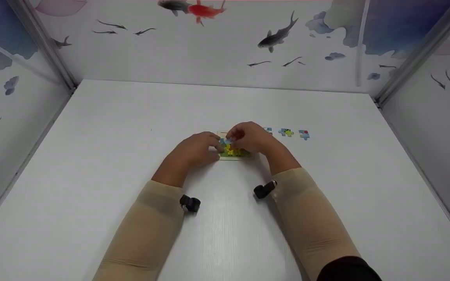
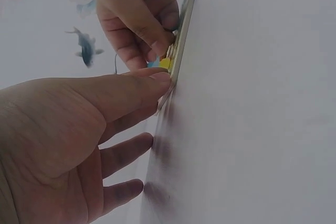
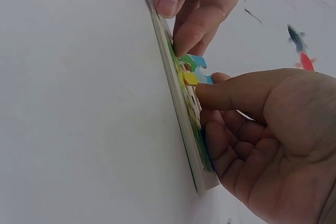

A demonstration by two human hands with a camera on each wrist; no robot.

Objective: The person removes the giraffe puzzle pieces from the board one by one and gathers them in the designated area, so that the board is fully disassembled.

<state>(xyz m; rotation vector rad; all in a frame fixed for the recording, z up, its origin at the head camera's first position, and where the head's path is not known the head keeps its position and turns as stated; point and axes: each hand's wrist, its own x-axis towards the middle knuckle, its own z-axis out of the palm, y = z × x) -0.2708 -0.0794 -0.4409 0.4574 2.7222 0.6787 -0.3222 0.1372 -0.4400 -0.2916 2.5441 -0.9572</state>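
Right wrist: right fingers (image 3: 231, 93) pinch a puzzle piece (image 3: 198, 78) while relaxed left fingers (image 3: 198, 29) touch the board (image 3: 179, 103).

No text, label, brand, number or sign can be read.

Forearms (image 1: 143, 230) converge, right grip (image 1: 251, 136) pinching beside left grip (image 1: 199, 149).

Left hand (image 1: 197, 150) and right hand (image 1: 251, 136) bare. Left sleeve (image 1: 143, 230) and right sleeve (image 1: 313, 218): beige, close-fitting, creased farther up; greyish band (image 1: 156, 203) shows near each wrist end. Small black camera on each inner wrist, left (image 1: 190, 203) and right (image 1: 265, 190). Black cloth (image 1: 349, 269) above right sleeve.
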